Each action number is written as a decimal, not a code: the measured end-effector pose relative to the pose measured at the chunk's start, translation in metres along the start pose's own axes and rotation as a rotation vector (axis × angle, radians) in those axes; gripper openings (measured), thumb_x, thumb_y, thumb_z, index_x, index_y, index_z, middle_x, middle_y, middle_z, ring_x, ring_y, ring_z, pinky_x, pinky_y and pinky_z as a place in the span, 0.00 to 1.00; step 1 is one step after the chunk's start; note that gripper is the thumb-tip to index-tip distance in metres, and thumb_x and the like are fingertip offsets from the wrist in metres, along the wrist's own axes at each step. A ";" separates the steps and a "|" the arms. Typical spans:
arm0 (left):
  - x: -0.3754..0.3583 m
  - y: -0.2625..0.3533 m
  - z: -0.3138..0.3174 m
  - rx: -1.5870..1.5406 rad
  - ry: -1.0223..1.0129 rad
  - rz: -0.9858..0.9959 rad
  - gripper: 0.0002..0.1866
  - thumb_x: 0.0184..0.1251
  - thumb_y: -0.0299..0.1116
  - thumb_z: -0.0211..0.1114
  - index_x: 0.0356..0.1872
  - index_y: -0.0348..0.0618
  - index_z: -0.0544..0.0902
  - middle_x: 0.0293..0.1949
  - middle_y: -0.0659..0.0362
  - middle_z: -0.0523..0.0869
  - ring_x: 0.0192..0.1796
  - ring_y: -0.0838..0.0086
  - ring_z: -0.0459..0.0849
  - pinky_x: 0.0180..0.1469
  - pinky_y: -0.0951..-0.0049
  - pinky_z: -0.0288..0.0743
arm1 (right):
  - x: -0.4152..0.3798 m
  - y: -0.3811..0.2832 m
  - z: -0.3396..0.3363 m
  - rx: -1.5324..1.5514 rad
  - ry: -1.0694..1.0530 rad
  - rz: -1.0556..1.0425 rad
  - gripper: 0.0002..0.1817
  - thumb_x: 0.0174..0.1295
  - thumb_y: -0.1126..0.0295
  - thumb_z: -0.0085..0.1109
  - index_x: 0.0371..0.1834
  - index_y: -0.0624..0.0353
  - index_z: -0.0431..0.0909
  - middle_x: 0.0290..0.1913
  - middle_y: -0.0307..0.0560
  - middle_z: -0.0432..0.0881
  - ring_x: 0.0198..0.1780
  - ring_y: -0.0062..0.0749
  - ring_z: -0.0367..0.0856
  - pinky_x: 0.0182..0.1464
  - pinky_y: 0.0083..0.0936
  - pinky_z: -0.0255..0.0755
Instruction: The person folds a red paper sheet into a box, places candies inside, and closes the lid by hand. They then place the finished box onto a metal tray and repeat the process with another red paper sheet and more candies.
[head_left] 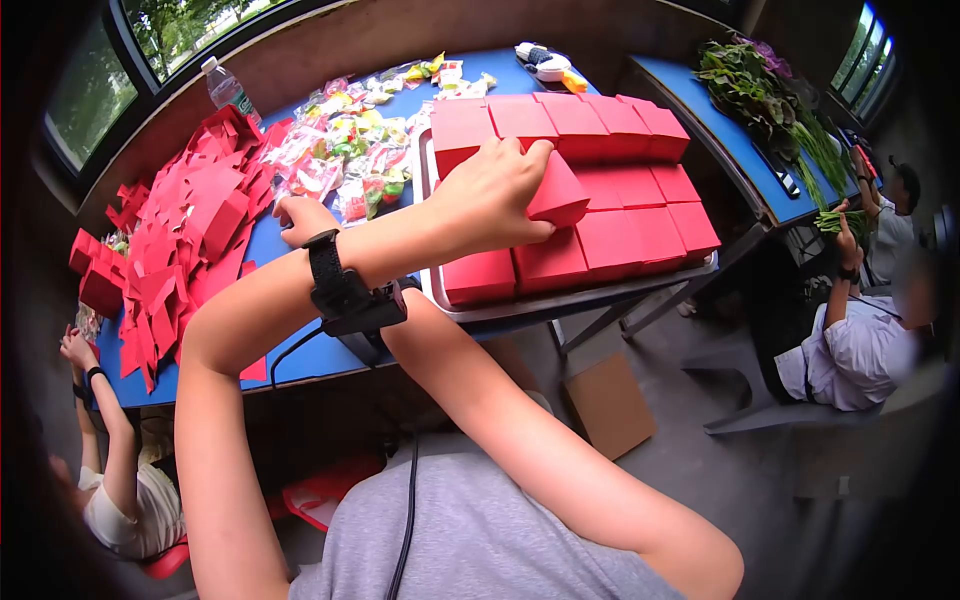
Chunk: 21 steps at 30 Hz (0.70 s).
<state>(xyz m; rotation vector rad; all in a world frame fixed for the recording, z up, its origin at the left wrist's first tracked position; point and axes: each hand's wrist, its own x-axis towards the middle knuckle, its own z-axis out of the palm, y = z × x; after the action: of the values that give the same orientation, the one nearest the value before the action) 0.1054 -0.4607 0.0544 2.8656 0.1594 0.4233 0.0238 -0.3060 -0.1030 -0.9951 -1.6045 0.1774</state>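
Observation:
My arms are crossed. My left hand (pixel 497 192) reaches to the right and grips a red box (pixel 560 197) between thumb and fingers, above the rows of red boxes (pixel 632 238) in a white tray (pixel 424 180). Farther left, my right hand (pixel 306 221) is beyond my left forearm, beside the wrapped candies (pixel 345 135). Its visible fingers are curled; what they may hold is hidden. A black device is strapped to my left wrist.
Red folded paper pieces (pixel 190 225) are piled on the blue table (pixel 315 358), near a water bottle (pixel 228 92). Leafy greens (pixel 745 85) lie on another table. People sit at the far left (pixel 130 500) and right (pixel 850 345). A cardboard box (pixel 610 405) is on the floor.

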 end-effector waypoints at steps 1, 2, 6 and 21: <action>0.002 0.002 -0.001 0.017 -0.005 -0.019 0.39 0.48 0.44 0.68 0.60 0.38 0.63 0.44 0.41 0.75 0.52 0.52 0.72 0.54 0.60 0.67 | 0.000 0.000 0.000 -0.001 0.001 -0.001 0.14 0.45 0.75 0.54 0.39 0.62 0.76 0.40 0.56 0.79 0.43 0.41 0.78 0.46 0.33 0.71; 0.007 0.002 -0.004 -0.050 -0.065 -0.047 0.39 0.46 0.43 0.69 0.60 0.38 0.62 0.46 0.41 0.75 0.53 0.52 0.72 0.54 0.60 0.67 | 0.000 -0.001 0.001 -0.007 0.003 -0.003 0.14 0.46 0.74 0.54 0.39 0.62 0.76 0.40 0.56 0.79 0.43 0.41 0.78 0.46 0.33 0.71; 0.043 0.027 -0.011 -0.273 -0.153 -0.034 0.40 0.45 0.42 0.69 0.59 0.37 0.61 0.52 0.40 0.73 0.56 0.52 0.70 0.56 0.60 0.66 | -0.004 -0.004 0.002 -0.018 0.011 -0.016 0.14 0.46 0.74 0.54 0.39 0.62 0.76 0.40 0.56 0.79 0.43 0.41 0.78 0.46 0.34 0.71; 0.165 0.076 0.079 0.000 -0.080 0.281 0.26 0.52 0.43 0.59 0.56 0.53 0.75 0.46 0.43 0.79 0.55 0.54 0.71 0.54 0.60 0.67 | 0.001 -0.010 0.007 -0.006 0.023 -0.033 0.14 0.47 0.73 0.53 0.39 0.62 0.76 0.40 0.57 0.79 0.44 0.42 0.79 0.46 0.35 0.71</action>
<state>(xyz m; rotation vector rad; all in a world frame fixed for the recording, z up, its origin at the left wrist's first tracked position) 0.2918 -0.5275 0.0450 2.9066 -0.2601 0.3576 0.0124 -0.3090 -0.0987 -0.9714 -1.6007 0.1380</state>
